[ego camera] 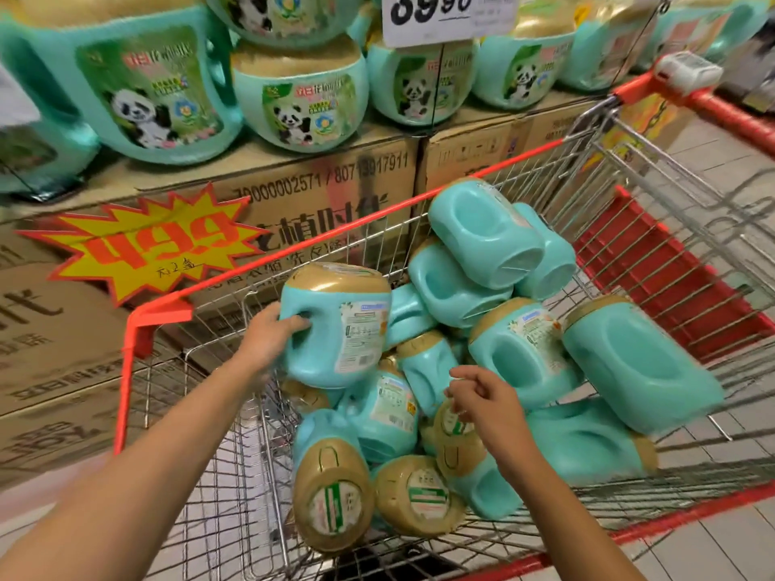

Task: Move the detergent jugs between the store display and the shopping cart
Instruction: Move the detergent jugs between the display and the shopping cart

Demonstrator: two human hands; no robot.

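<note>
A wire shopping cart [423, 199] with a red rim holds several teal detergent jugs with gold caps, piled on their sides. My left hand [268, 337] grips the handle of one upright teal jug [335, 329], held above the pile at the cart's left side. My right hand [482, 398] hovers over the pile with fingers loosely curled, holding nothing, just above a gold-capped jug [455, 444]. More teal jugs with panda labels [300, 98] stand on the store display above the cart.
The display jugs rest on stacked cardboard boxes [318, 195] to the left of and behind the cart. A yellow-and-red price burst [146, 241] hangs on the boxes, and a white price sign [444, 14] stands above. The red child seat flap [654, 278] is at the cart's right.
</note>
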